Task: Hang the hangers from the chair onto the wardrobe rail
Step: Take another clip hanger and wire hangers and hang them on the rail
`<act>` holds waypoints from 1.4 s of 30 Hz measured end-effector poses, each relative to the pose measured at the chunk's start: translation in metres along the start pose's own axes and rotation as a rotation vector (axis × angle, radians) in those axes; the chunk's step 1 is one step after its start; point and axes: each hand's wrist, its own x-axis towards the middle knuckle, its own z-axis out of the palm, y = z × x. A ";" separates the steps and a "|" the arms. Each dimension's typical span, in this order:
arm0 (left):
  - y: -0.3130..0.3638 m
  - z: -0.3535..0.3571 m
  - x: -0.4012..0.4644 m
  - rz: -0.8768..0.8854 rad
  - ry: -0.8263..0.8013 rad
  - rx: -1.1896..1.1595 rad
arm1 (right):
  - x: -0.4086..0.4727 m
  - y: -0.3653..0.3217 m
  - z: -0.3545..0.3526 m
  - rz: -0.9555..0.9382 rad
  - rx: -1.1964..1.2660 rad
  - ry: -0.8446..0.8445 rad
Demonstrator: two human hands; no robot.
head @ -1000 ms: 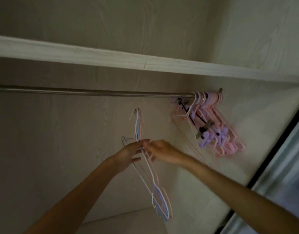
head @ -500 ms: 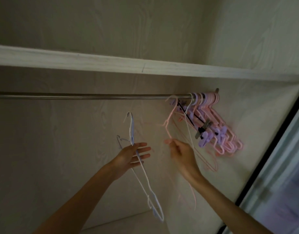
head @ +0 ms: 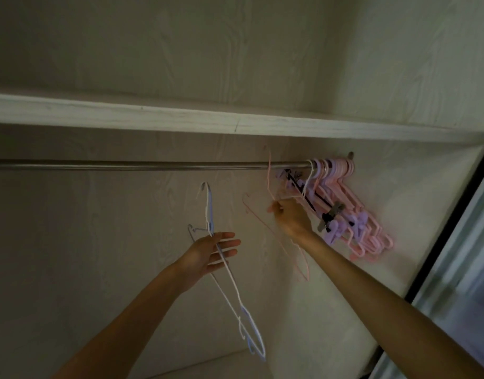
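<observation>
A metal wardrobe rail (head: 142, 164) runs across under the shelf. My right hand (head: 288, 217) pinches a thin pink wire hanger (head: 268, 176) by its neck, with the hook raised level with the rail just left of the hung bunch. My left hand (head: 208, 253) is lower, its fingers nearly straight, and holds a pair of thin white and blue wire hangers (head: 230, 280) against the palm. Several pink and purple hangers (head: 345, 203), some with clips, crowd the rail's right end.
A pale wooden shelf (head: 235, 121) lies right above the rail. The wardrobe's back wall (head: 98, 242) and right side wall (head: 416, 187) close the space. A dark sliding-door edge (head: 454, 220) runs down the right side.
My right hand took the pink hanger from the bunch in my left hand and lifted it up and right to the rail. My left hand stayed low with the white and blue hangers.
</observation>
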 end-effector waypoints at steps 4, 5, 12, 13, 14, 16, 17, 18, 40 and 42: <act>0.001 0.000 0.004 -0.007 0.001 0.017 | -0.005 0.007 -0.001 0.020 -0.104 -0.148; 0.001 0.000 0.005 -0.014 0.012 0.029 | -0.006 0.007 -0.004 0.019 -0.157 -0.213; 0.000 0.002 0.016 -0.128 0.200 0.068 | 0.025 -0.026 -0.035 -0.460 -0.466 0.220; -0.003 0.001 0.019 -0.139 0.229 0.064 | 0.035 -0.032 -0.036 -0.516 -0.517 0.241; -0.003 0.001 0.020 -0.146 0.248 0.044 | 0.044 -0.035 -0.035 -0.543 -0.598 0.223; -0.005 0.002 0.022 -0.154 0.256 0.025 | 0.059 -0.032 -0.032 -0.536 -0.748 0.173; -0.005 0.002 0.022 -0.156 0.258 0.032 | 0.063 -0.028 -0.033 -0.534 -0.789 0.174; -0.004 0.003 0.022 -0.157 0.261 0.045 | 0.065 -0.023 -0.036 -0.544 -0.811 0.190; 0.009 0.012 0.016 -0.064 0.141 0.202 | 0.080 0.025 -0.077 -0.477 -0.724 0.269; 0.012 0.014 0.012 -0.012 0.097 0.221 | 0.050 0.008 -0.057 -0.531 -0.542 0.339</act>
